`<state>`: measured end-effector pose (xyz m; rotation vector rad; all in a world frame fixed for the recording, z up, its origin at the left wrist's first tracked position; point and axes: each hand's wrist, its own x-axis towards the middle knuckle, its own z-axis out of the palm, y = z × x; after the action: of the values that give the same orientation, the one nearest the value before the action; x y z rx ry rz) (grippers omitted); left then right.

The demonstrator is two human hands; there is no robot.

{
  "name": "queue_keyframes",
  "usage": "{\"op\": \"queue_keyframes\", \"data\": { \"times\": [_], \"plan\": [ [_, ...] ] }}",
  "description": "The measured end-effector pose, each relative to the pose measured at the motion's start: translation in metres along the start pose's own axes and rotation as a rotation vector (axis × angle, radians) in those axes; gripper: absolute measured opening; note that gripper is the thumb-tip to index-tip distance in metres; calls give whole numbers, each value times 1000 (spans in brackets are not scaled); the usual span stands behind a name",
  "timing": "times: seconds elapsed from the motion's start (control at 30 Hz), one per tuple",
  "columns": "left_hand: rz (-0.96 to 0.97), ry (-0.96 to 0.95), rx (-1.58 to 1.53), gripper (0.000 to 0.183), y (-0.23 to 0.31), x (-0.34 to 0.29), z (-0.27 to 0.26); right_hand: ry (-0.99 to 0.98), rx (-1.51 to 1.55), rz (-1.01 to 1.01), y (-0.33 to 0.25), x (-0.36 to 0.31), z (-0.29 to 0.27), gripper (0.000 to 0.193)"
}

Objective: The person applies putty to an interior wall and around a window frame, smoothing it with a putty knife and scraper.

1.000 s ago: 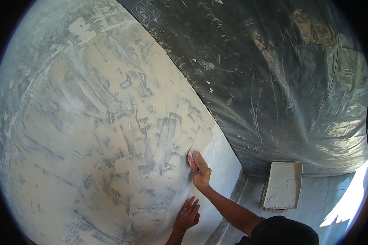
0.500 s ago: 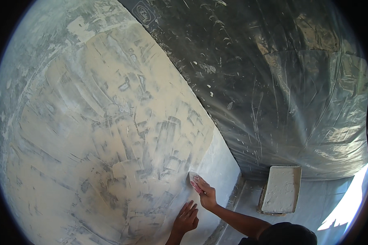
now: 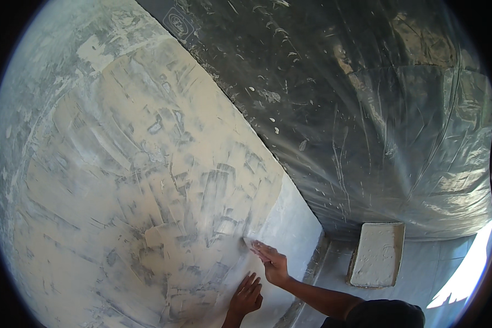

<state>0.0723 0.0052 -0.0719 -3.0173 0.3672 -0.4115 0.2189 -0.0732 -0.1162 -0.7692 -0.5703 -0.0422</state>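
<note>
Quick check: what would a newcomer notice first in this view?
A wall streaked cream and grey fills the left. Dark, wrinkled plastic sheeting covers the upper right, a tray of white paste below it. Near bottom centre, the right hand holds a scraper at the wall.

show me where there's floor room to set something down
Right of the tray, the floor has room between dark plastic sheet and bright patch. The strip between tray and wall is narrower; the right forearm crowds its lower end.
</note>
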Motion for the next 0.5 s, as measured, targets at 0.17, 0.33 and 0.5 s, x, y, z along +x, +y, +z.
{"op": "queue_keyframes", "data": {
  "times": [0.17,0.33,0.5],
  "plan": [
    [35,16,4,24,0,3,5,405,-100,-14,16,173,-79,60],
    [13,-1,9,24,-1,-2,3,236,-333,-122,71,92,-50,67],
    [0,-4,15,23,0,-1,1,400,-180,45,10,160,-72,57]
  ]
}}
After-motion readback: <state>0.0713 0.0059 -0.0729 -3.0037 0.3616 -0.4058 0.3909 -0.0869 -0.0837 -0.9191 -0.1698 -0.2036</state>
